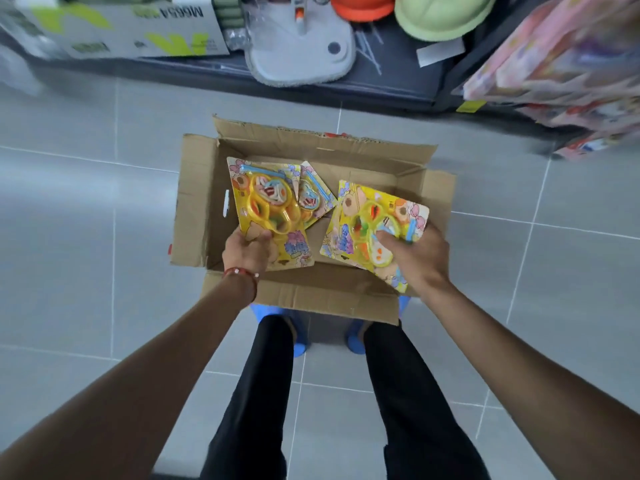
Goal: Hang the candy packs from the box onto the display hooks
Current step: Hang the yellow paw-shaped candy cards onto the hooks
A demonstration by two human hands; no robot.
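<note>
We see our left hand pinching one candy pack by its near edge. Our right hand grips a second pack. Both packs are above the open box, near its front wall.

Cardboard box: brown and open-topped, its flaps splaying outward.

Left candy pack: yellow printed card with a clear blister over a yellow ring-shaped tray of mixed sweets. It is tilting up over the box's left half, with the left hand gripping its lower corner.

Middle candy pack: same print, lying inside the box and partly hiding behind the left candy pack.

Right candy pack: same design, slanting over the box's right half. The right hand is holding its near edge, fingers lying across the blister.
</note>
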